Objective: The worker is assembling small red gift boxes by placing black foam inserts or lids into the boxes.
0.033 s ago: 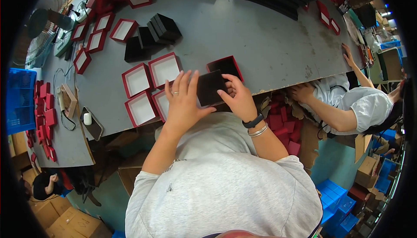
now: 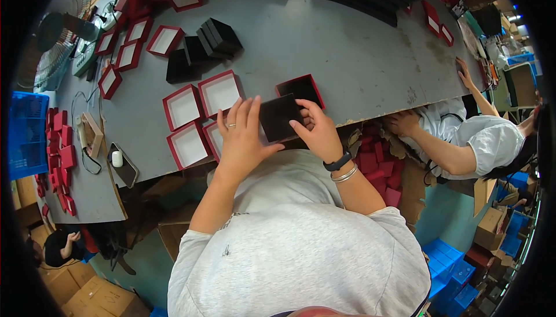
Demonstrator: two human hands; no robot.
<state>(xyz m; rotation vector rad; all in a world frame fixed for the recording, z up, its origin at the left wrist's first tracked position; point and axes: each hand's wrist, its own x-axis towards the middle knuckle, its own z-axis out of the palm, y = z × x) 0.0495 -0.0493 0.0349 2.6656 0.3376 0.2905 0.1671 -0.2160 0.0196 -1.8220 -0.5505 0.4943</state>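
Note:
My right hand (image 2: 317,130) grips a black square foam-like pad (image 2: 279,117) by its right side, thumb on top and fingers curled at the edge. At the pad's left edge is my left hand (image 2: 242,137), its fingers stretched out and thumb spread below the pad; whether it touches the edge I cannot tell. Just beyond the pad lies a red box with a black inside (image 2: 302,89), partly covered by it. Left of my hands, red-rimmed boxes with white insides (image 2: 184,107) stand in a group, one partly hidden behind my left hand.
Several black pads (image 2: 215,38) are stacked farther back on the grey table (image 2: 347,45). Red boxes (image 2: 128,55) lie along the left and far side, near a fan (image 2: 61,27). A phone (image 2: 123,166) rests at the left. A co-worker (image 2: 457,137) sits at the right edge.
My left hand has shifted slightly down and left, showing a little more of the pad's left edge. My right hand keeps its grip.

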